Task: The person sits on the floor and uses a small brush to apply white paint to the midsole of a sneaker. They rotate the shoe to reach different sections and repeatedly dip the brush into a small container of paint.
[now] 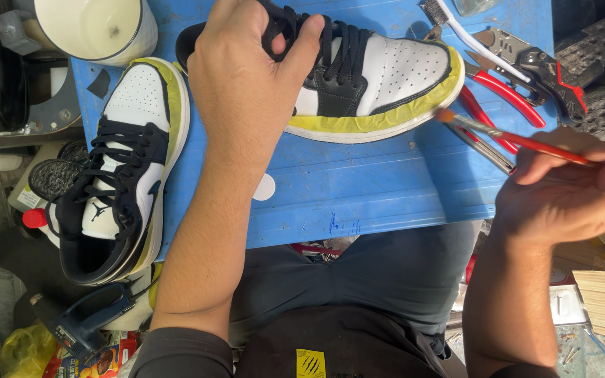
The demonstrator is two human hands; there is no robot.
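The white-and-black leather sneaker with yellow-taped sole (386,77) was clamped by the left hand (246,84) on the blue tabletop (358,189). A thin red-handled paintbrush (512,136) was pinched in the right hand (568,192), just off the toe. Masking looked complete on it and on the matching second sneaker (131,168); painting seemingly remained.

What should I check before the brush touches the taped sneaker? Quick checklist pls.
1. Left hand grips the sneaker at the laces: ok.
2. Yellow tape covers the sole edge facing the camera: ok; far side cannot tell.
3. Right hand holds the paintbrush: ok.
4. Bristles loaded with paint: cannot tell.
5. Bristles close to the tape, contact: cannot tell.
6. Second sneaker lies apart on the blue board: ok.
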